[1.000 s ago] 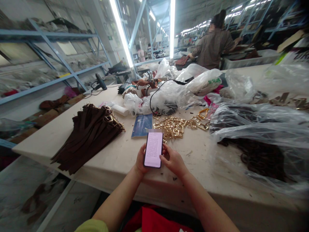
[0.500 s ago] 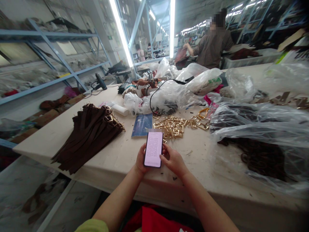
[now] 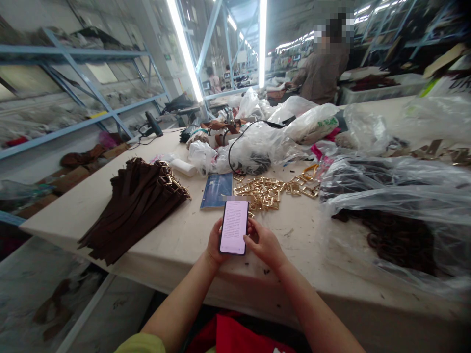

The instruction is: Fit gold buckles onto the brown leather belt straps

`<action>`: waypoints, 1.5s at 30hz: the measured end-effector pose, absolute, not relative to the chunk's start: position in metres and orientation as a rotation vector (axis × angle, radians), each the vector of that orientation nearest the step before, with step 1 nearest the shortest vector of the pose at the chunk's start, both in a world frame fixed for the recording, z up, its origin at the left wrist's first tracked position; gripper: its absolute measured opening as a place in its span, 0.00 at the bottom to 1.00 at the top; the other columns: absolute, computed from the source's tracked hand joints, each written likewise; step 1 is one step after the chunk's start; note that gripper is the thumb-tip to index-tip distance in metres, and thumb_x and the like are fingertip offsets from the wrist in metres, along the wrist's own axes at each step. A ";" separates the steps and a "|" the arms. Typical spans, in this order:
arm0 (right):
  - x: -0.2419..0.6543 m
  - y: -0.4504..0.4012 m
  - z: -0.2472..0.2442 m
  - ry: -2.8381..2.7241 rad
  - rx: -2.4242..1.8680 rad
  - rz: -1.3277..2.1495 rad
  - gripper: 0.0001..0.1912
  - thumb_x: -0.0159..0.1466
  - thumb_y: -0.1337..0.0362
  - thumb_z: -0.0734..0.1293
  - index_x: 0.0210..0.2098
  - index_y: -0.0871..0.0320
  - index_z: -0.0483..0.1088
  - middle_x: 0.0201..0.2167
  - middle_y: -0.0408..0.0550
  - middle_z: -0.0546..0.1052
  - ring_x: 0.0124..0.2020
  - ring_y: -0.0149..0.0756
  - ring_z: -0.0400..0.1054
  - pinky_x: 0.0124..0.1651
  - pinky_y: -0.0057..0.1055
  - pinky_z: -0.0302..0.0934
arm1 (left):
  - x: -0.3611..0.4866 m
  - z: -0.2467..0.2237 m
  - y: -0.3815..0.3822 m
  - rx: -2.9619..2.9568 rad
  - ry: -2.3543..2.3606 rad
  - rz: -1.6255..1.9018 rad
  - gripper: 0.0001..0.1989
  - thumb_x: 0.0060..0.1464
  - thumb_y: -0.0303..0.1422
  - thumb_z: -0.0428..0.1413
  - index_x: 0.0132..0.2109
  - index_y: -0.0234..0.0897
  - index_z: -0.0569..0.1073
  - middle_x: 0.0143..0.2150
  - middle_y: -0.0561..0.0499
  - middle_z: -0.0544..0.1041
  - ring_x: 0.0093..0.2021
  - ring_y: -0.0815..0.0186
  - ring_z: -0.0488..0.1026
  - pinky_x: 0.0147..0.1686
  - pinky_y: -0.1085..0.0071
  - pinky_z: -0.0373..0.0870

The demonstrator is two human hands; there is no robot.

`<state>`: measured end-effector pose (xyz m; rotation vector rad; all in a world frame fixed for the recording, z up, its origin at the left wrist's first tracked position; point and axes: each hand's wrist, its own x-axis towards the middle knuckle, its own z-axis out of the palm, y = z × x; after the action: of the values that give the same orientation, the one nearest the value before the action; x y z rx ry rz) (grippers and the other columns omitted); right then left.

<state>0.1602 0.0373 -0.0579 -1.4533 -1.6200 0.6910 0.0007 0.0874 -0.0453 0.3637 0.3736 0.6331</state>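
A smartphone (image 3: 234,228) with a lit white page of text is held upright over the near edge of the table. My left hand (image 3: 214,242) grips its left side, fingers going behind it. On its right side, my right hand (image 3: 265,244) closes round the edge, the thumb at the lower right of the screen. Just beyond the phone lie a blue booklet (image 3: 216,190) and a pile of gold metal buckles (image 3: 265,192). Left of my hands, a stack of dark brown leather straps (image 3: 136,208) with buckles at the far end rests on the table.
Clear plastic bags (image 3: 371,191) with dark brown pieces lie on the right of the table (image 3: 176,245). More filled bags (image 3: 309,122) are heaped at the back. A black handheld tool (image 3: 153,124) stands back left. A co-worker (image 3: 324,68) stands beyond the table.
My hands and the phone look the same. The co-worker at the back has lowered an arm and the reddish-brown piece held in that hand.
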 end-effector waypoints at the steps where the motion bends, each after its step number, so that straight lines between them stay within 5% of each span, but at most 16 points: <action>1: 0.160 0.038 -0.058 -1.621 -1.454 0.695 0.26 0.55 0.62 0.62 0.54 0.57 0.58 0.35 0.47 0.74 0.34 0.36 0.68 0.38 0.32 0.61 | 0.001 -0.045 0.087 0.364 0.376 0.637 0.30 0.56 0.45 0.43 0.55 0.24 0.63 0.46 0.38 0.74 0.48 0.54 0.70 0.51 0.61 0.60; 45: 0.160 0.038 -0.059 -1.615 -1.450 0.688 0.26 0.56 0.61 0.62 0.54 0.57 0.58 0.35 0.47 0.75 0.34 0.36 0.69 0.38 0.32 0.62 | 0.001 -0.046 0.088 0.361 0.389 0.636 0.30 0.55 0.45 0.43 0.55 0.24 0.63 0.47 0.38 0.74 0.49 0.54 0.70 0.51 0.61 0.59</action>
<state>0.1605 0.0380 -0.0593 -1.4497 -1.6149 0.6882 0.0009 0.0876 -0.0458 0.3608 0.3889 0.6360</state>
